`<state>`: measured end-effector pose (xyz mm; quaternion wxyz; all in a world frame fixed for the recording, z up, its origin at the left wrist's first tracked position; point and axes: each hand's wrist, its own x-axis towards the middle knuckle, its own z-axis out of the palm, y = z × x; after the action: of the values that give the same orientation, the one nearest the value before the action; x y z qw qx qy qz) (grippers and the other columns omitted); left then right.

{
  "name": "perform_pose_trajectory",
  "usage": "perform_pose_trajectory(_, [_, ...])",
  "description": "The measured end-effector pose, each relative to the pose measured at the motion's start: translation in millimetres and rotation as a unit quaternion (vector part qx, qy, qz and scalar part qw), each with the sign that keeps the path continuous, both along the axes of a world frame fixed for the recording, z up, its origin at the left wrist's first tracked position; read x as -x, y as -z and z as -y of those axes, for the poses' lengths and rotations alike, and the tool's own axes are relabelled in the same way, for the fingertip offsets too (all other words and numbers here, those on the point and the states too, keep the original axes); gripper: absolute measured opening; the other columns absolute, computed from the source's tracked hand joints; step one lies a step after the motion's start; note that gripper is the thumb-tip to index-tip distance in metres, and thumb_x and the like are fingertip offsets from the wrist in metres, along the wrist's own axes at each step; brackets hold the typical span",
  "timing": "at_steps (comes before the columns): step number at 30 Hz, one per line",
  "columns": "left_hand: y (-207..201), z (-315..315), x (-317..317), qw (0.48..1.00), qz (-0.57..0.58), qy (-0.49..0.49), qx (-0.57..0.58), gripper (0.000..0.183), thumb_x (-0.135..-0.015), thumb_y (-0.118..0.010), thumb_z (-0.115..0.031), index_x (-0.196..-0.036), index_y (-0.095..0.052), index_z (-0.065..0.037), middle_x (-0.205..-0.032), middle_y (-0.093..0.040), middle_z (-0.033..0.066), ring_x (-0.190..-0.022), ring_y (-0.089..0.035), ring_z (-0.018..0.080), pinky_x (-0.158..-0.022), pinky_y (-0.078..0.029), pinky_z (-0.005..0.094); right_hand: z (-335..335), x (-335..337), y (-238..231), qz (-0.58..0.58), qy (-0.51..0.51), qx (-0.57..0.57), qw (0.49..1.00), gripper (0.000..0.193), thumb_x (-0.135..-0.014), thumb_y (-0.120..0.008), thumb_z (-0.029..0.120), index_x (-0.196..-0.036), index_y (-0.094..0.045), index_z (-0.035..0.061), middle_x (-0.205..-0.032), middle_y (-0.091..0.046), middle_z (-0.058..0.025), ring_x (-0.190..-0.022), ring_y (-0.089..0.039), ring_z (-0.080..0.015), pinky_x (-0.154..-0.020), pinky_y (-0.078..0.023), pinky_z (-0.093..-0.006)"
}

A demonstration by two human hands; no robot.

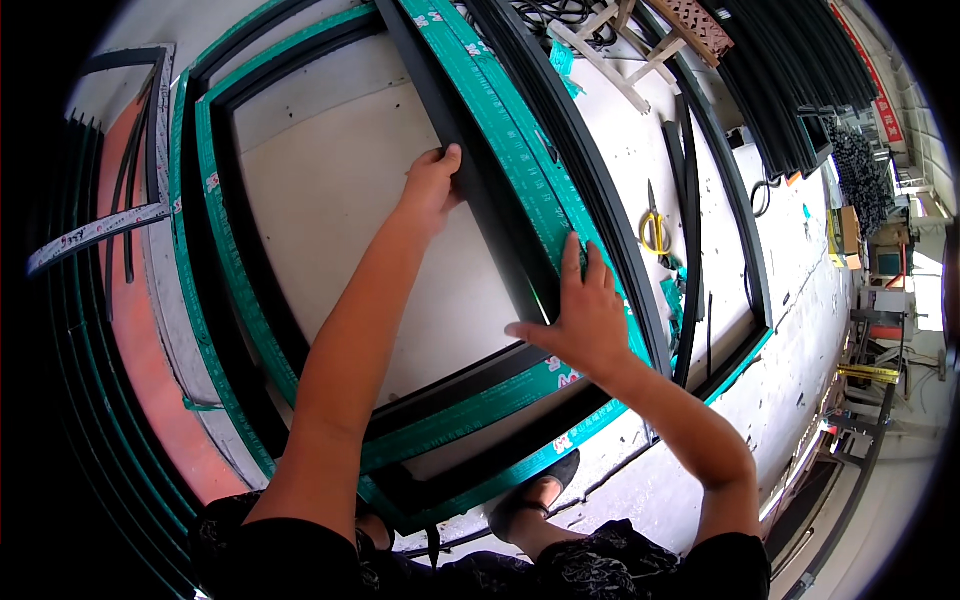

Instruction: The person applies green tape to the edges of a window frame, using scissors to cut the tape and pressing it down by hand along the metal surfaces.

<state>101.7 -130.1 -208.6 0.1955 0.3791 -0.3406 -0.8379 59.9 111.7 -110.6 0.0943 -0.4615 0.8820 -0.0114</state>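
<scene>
A large black window frame (480,200), its outer faces covered in green protective film, lies in front of me among other frames. My left hand (432,188) is closed around the inner edge of its long bar, thumb on top and the other fingers partly hidden under it. Lower on that side, my right hand (585,315) is spread out over the green film (510,150), its thumb stretched toward the frame's near corner. It seems to rest on the film, though firm contact cannot be made out. Another green-filmed frame (188,240) lies to the left.
Yellow-handled scissors (654,232) lie right of the frames, beside loose black strips (688,200) and green film scraps (675,300). A wooden stool (640,60) stands at the back. Stacked black profiles (800,80) fill the far right; more profiles (85,350) lie left.
</scene>
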Motion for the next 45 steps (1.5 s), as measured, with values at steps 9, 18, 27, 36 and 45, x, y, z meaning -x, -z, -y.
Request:
perform_pose_trajectory(9, [2,1,7,0.999,-0.037,0.024,-0.01,0.04,-0.101,-0.055,-0.031,-0.122,-0.054,0.002,-0.11,-0.064,0.0094,-0.099,-0.062,0.0215,-0.093,-0.049,0.0391,20,-14,7,-0.059,0.014,-0.05,0.997,0.103,-0.065,-0.082,0.034,-0.148,-0.031,-0.0004,-0.143,-0.033,-0.0342,-0.122,-0.047,-0.0466,-0.095,-0.046,-0.0545])
perform_pose_trajectory(18, [-7,3,13,0.997,-0.024,0.069,0.026,0.037,-0.103,-0.05,-0.031,-0.122,-0.053,0.001,-0.116,-0.063,0.0124,-0.104,-0.062,0.0253,-0.096,-0.048,0.0431,16,0,10,0.018,0.091,0.037,0.995,0.102,-0.066,-0.082,0.027,-0.147,-0.029,-0.0058,-0.117,-0.054,-0.0243,-0.104,-0.057,-0.0378,-0.083,-0.054,-0.0417])
perform_pose_trajectory(27, [-7,13,8,0.989,-0.011,0.143,0.041,0.047,-0.098,-0.059,-0.032,-0.126,-0.049,0.005,-0.12,-0.062,0.0165,-0.105,-0.065,0.03,-0.097,-0.051,0.0445,10,10,26,0.021,0.055,0.076,0.995,0.096,-0.064,-0.082,0.031,-0.139,-0.037,-0.0092,-0.101,-0.056,-0.0228,-0.089,-0.06,-0.0379,-0.077,-0.053,-0.0438])
perform_pose_trajectory(36, [4,-17,-2,0.984,0.016,0.166,0.067,0.053,-0.092,-0.067,-0.037,-0.119,-0.05,0.004,-0.114,-0.064,0.0188,-0.097,-0.068,0.032,-0.087,-0.056,0.0456,-28,0,22,0.109,0.019,0.113,0.987,0.093,-0.065,-0.082,0.026,-0.137,-0.036,-0.0118,-0.101,-0.055,-0.0263,-0.091,-0.058,-0.042,-0.079,-0.051,-0.0459])
perform_pose_trajectory(45, [4,-77,-21,0.984,0.08,0.152,0.05,0.044,-0.092,-0.07,-0.029,-0.116,-0.05,0.001,-0.11,-0.059,0.0138,-0.094,-0.066,0.0286,-0.077,-0.06,0.0464,15,59,6,0.027,-0.102,0.099,0.989,0.088,-0.078,-0.077,0.049,-0.134,-0.043,-0.009,-0.114,-0.059,-0.0269,-0.105,-0.059,-0.0406,-0.089,-0.049,-0.0465])
